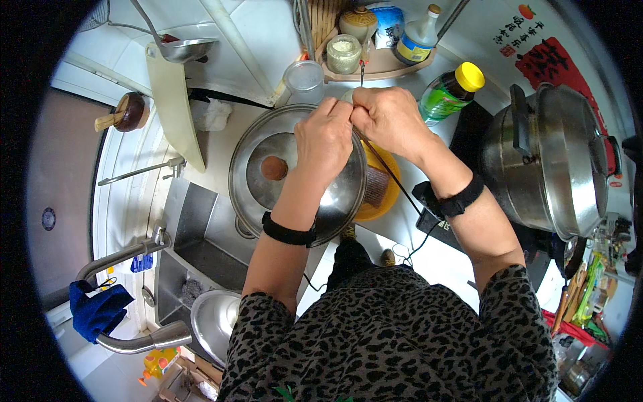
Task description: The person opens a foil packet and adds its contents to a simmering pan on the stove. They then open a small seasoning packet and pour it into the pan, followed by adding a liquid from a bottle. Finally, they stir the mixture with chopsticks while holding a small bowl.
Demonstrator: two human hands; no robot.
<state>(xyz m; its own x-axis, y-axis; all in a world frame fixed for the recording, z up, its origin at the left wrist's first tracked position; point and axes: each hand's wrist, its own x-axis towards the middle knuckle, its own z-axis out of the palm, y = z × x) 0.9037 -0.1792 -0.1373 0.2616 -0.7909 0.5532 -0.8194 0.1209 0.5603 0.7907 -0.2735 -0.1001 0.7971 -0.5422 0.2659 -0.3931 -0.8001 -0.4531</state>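
Note:
My left hand (325, 140) and my right hand (387, 118) meet above the far right part of a large steel lid (321, 216) with a brown knob (274, 168). Both hands have curled fingers. A thin dark strand (384, 163), cord or rod, runs from under my right fingers down toward the counter's near edge. What my left fingertips pinch is hidden. Below the strand, partly under the lid, a yellow bowl or basket (393, 201) holds a brown mesh-patterned item (377, 186). Each wrist wears a black band.
Left of the lid are a steel sink (211, 256), a faucet (120, 256) and a cutting board (173, 108). A tray (351, 76) with jars and a bottle stands beyond my hands. A yellow-capped bottle (447, 95) and a large steel pot (542, 161) are at right.

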